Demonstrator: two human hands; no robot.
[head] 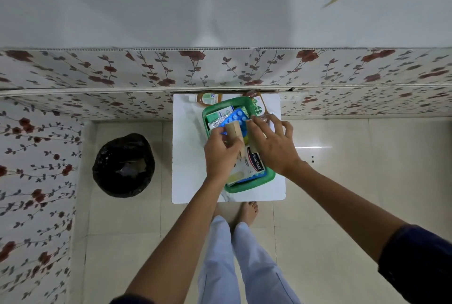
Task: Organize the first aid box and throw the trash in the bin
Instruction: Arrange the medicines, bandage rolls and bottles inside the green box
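Note:
A green first aid box (252,185) sits on a small white table (188,157). It holds a blue pill strip (238,115), a green-and-white carton (220,113), a plaster pack (255,163) and other packets. My left hand (221,154) grips a brown cardboard tube (234,131) just above the box. My right hand (274,144) is over the box's right side, fingers pinching a second brown cardboard piece (251,146), mostly hidden under the palm. A bin lined with a black bag (123,165) stands on the floor to the left of the table.
Two amber antiseptic bottles lie at the table's far edge, one (208,98) behind the box and one (259,105) at its right corner. A floral-patterned wall runs behind and along the left. My bare feet (248,212) stand on the tiled floor by the table's near edge.

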